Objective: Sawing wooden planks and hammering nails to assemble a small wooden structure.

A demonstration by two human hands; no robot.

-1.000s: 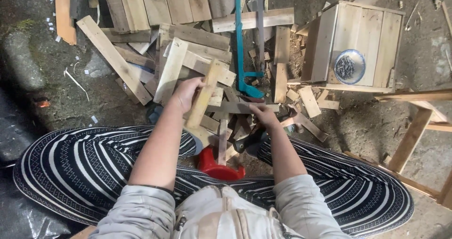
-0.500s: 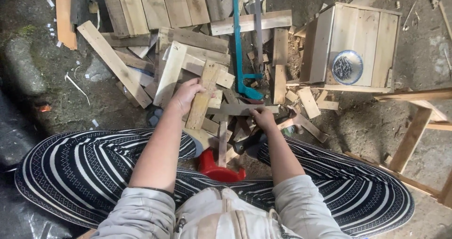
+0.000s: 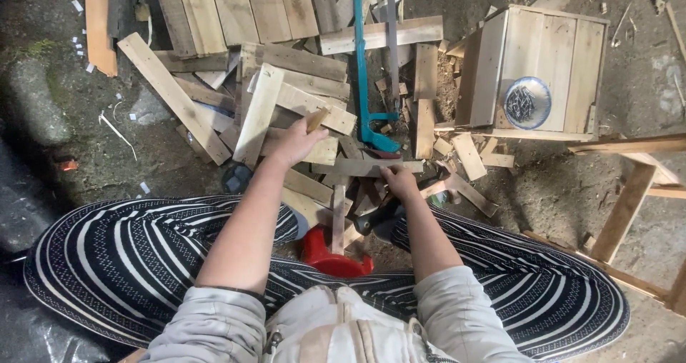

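Note:
My left hand point(image 3: 295, 144) is closed around a short wooden piece point(image 3: 316, 119); only its tip shows above my fingers. It hovers over a heap of pale slats point(image 3: 259, 113). My right hand point(image 3: 399, 181) grips the right end of a flat horizontal slat point(image 3: 357, 167) that lies across an upright slat point(image 3: 338, 216). That upright slat runs down to a red object point(image 3: 332, 261) between my knees. A dark tool point(image 3: 375, 220) lies just under my right wrist.
A teal-framed saw point(image 3: 363, 70) lies on the scrap pile ahead. A wooden box point(image 3: 572, 56) at the right carries a bowl of nails point(image 3: 527, 102). A wooden frame point(image 3: 627, 200) stands at the far right. Long planks point(image 3: 236, 6) lie at the back.
My left hand has lowered and turned, so the slat it held now shows only as a short tip. My right hand stays on the horizontal slat.

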